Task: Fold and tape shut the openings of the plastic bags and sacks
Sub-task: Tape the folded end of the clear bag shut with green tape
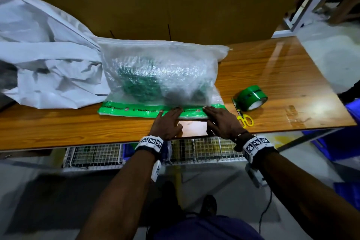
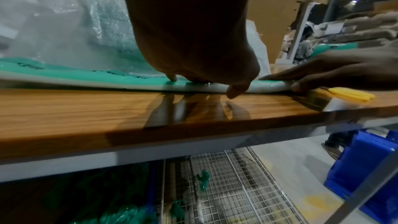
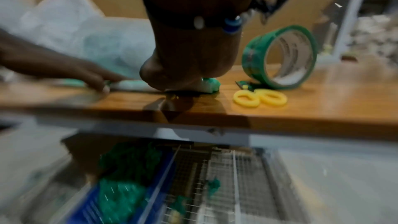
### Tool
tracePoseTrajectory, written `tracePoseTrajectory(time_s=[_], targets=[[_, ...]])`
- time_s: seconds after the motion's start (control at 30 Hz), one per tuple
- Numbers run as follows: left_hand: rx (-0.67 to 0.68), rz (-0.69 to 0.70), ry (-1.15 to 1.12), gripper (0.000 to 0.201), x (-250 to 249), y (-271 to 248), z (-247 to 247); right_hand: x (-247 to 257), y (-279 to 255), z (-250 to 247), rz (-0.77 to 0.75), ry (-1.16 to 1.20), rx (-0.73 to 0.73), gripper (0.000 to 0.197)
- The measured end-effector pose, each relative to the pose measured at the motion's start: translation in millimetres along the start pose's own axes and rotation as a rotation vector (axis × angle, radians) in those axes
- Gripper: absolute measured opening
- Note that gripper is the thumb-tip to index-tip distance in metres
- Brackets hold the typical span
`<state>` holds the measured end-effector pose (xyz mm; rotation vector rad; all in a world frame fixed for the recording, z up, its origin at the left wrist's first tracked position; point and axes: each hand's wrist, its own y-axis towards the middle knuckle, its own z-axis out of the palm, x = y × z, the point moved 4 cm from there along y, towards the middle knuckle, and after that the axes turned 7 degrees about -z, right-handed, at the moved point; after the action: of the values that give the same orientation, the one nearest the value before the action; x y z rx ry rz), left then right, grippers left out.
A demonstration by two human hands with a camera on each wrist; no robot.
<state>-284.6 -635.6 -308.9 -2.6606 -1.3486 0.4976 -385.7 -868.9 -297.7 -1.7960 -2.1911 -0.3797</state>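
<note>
A translucent woven sack (image 1: 155, 72) with green contents lies on the wooden table (image 1: 272, 76). Its near edge is folded over and carries a strip of green tape (image 1: 124, 109) along it. My left hand (image 1: 169, 118) lies flat with straight fingers pressing the taped fold near its middle; in the left wrist view the left hand's fingertips (image 2: 172, 78) push on the green tape (image 2: 86, 76). My right hand (image 1: 216, 118) presses the fold's right part, thumb down at the front edge. A roll of green tape (image 1: 251, 98) stands to the right.
Yellow-handled scissors (image 1: 245, 119) lie beside the roll of tape (image 3: 280, 57). A large crumpled white sack (image 1: 42, 54) fills the table's left. Cardboard backs the table. Wire baskets (image 1: 194, 152) sit under the table, a blue crate (image 1: 346, 138) at the right.
</note>
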Motion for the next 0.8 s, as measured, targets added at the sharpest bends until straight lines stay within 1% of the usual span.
tracePoseTrajectory(time_s=[0.1,0.23,0.4,0.5,0.57,0.63,0.7,0.8], targets=[[0.018,0.063,-0.008,0.082,11,1,-6,1,4,1,0.023,0.022,-0.017,0.063],[-0.001,0.182,-0.022,0.075,41,0,-10,-1,1,1,0.035,-0.008,-0.028,0.061],[-0.003,0.245,0.011,0.075,90,-13,-19,3,-1,1,0.034,-0.014,-0.054,0.059],[0.008,0.288,0.014,0.078,99,-16,-24,10,3,-5,0.056,-0.024,-0.082,0.061],[0.008,0.291,0.029,0.081,96,-16,-19,25,6,-8,0.043,-0.081,-0.114,0.061],[-0.01,0.303,0.057,0.085,96,-17,-11,49,17,-1,0.006,-0.093,-0.146,0.06],[-0.011,0.302,0.065,0.086,99,-17,-6,79,40,21,-0.037,-0.053,-0.109,0.064],[-0.001,0.341,0.093,0.081,104,-13,-13,104,65,52,-0.031,0.005,-0.047,0.07]])
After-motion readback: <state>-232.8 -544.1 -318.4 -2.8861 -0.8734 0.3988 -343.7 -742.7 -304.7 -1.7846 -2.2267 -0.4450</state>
